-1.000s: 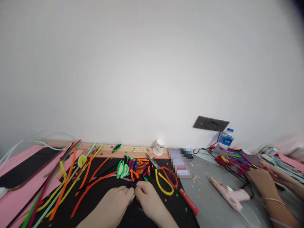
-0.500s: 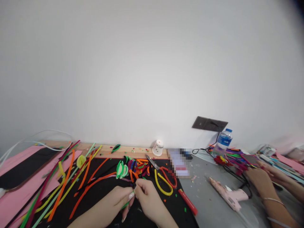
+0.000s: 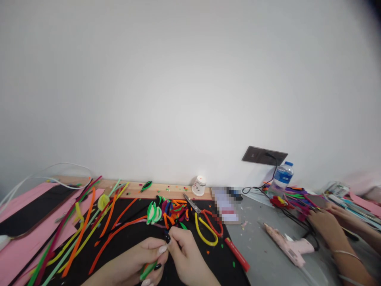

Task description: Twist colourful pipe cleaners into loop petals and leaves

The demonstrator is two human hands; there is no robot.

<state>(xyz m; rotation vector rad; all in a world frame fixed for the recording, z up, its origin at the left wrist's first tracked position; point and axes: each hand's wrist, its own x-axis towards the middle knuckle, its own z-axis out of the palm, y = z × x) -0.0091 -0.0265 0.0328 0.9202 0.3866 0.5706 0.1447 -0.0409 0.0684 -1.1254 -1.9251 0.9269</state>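
Note:
My left hand (image 3: 149, 254) and my right hand (image 3: 187, 252) meet over the black mat (image 3: 119, 262), thumbs and fingertips pinched together. A green pipe cleaner piece with orange inside (image 3: 148, 271) shows in the curl of my left fingers. Past my right knuckles a green pipe cleaner tip (image 3: 183, 226) sticks out; fingers hide the spot where the hands meet. Just beyond lie green and white pipe cleaner loops (image 3: 154, 213) and a heap of orange and purple bent pieces (image 3: 175, 210). Scissors with yellow and red handles (image 3: 205, 232) rest right of the heap.
Long pipe cleaners (image 3: 79, 238) spread leftward over pink sheets and a dark phone-like slab (image 3: 35, 210). A paper cup (image 3: 199, 186) stands by the wall. Rightward are a red stick-like tool (image 3: 237, 254), a pink glue gun (image 3: 287, 246), a water bottle (image 3: 282, 176) and another person's hands (image 3: 324, 222).
The green piece in my left hand now shows more, with orange in it, lower in the fingers. A green tip has appeared beyond my right hand. The view has shifted slightly.

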